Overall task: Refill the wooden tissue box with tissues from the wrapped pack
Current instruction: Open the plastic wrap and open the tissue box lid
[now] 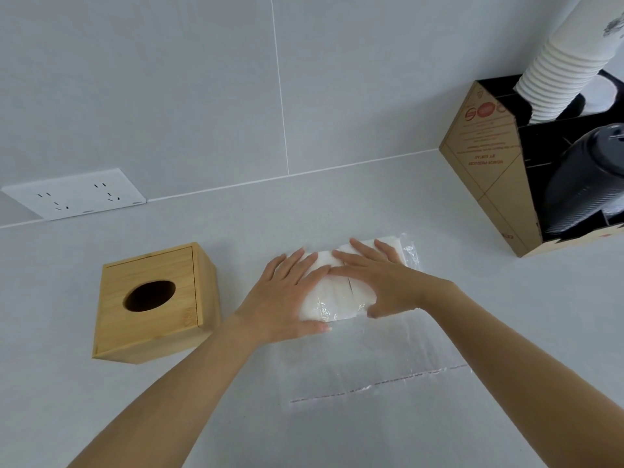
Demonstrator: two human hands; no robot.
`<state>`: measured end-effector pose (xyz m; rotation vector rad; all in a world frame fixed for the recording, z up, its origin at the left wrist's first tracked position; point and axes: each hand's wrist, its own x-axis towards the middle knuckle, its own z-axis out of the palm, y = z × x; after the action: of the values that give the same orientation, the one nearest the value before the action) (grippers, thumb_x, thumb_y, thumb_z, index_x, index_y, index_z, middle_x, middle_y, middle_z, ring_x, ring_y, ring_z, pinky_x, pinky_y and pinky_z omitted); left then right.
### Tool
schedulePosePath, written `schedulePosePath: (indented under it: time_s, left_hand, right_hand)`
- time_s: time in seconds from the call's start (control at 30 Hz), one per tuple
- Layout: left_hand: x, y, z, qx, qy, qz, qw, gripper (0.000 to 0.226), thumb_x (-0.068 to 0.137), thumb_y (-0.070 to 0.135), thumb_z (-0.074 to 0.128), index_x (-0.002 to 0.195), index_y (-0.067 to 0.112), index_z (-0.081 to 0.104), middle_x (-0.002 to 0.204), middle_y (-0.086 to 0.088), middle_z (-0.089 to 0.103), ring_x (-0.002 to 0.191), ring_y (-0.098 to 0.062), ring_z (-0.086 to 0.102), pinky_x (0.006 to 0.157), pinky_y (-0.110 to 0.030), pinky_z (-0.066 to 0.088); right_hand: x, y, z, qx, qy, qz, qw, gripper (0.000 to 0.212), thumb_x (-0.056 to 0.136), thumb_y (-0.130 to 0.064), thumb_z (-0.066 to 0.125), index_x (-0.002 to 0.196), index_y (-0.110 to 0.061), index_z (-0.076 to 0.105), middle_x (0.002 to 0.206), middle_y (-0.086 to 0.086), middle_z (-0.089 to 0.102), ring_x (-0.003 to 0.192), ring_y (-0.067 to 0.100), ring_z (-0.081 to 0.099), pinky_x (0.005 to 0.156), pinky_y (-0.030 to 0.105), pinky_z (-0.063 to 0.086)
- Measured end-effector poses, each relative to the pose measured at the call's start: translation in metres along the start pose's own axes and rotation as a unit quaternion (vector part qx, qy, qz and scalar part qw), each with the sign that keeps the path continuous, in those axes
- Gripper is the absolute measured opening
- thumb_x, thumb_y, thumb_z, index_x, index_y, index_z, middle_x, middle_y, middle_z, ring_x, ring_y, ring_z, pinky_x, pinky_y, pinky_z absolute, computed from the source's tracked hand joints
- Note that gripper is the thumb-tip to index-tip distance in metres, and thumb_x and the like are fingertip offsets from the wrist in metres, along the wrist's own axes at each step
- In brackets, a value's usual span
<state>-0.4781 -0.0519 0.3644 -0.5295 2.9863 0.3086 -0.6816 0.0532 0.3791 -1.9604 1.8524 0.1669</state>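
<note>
1. The wrapped pack [336, 298] of white tissues lies on the grey counter [236, 228], in the middle of the view, to the right of the wooden tissue box [152, 305] and apart from it
2. The left hand [287, 295] lies flat on the left part of the pack. Its fingers are straight and a little spread, and its thumb runs along the near edge of the pack
3. The right hand [381, 278] lies flat on the right part of the pack. Its fingers are also straight and a little spread, pointing far and left; its thumb goes down at the near side of the pack
4. The tips of both hands meet over the top of the pack, where a dark slit shows in the wrapping
5. A clear plastic sheet [371, 376] spreads on the counter from the pack toward the near side, with a dotted red line close to its near edge
6. The wooden box stands with its oval hole on top, and the hole looks dark
7. On the far left, a white socket plate [74, 194] sits on the tiled wall
8. On the far right, a cardboard holder [489, 170] keeps a stack of white paper cups [553, 79] and a stack of black lids [587, 184]
</note>
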Motion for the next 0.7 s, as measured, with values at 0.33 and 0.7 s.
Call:
schedulePosePath:
  time_s: [0.33,0.7]
  left_hand:
    - [-0.010,-0.008,-0.001,-0.019,-0.003,-0.008,1.000,0.108,0.067,0.083,0.041,0.146,0.032,-0.012,0.156,0.007,-0.016,0.137,-0.007,-0.028,0.114,-0.032,-0.016]
    - [-0.019,-0.009,0.003,-0.111,-0.016,-0.054,0.992,0.112,0.067,0.067,0.062,0.146,0.032,-0.010,0.146,0.026,-0.012,0.137,0.005,-0.017,0.115,-0.028,-0.009]
  right_hand:
    - [-0.033,0.026,0.008,-0.029,0.069,0.028,0.997,0.116,0.059,-0.078,0.058,0.133,-0.048,-0.026,0.156,-0.008,-0.018,0.136,0.008,-0.030,0.111,0.039,-0.016]
    - [-0.041,0.040,0.012,0.036,0.055,0.052,0.997,0.111,0.066,-0.062,0.069,0.143,-0.043,-0.009,0.149,-0.023,-0.015,0.141,0.003,-0.012,0.114,0.035,-0.001]
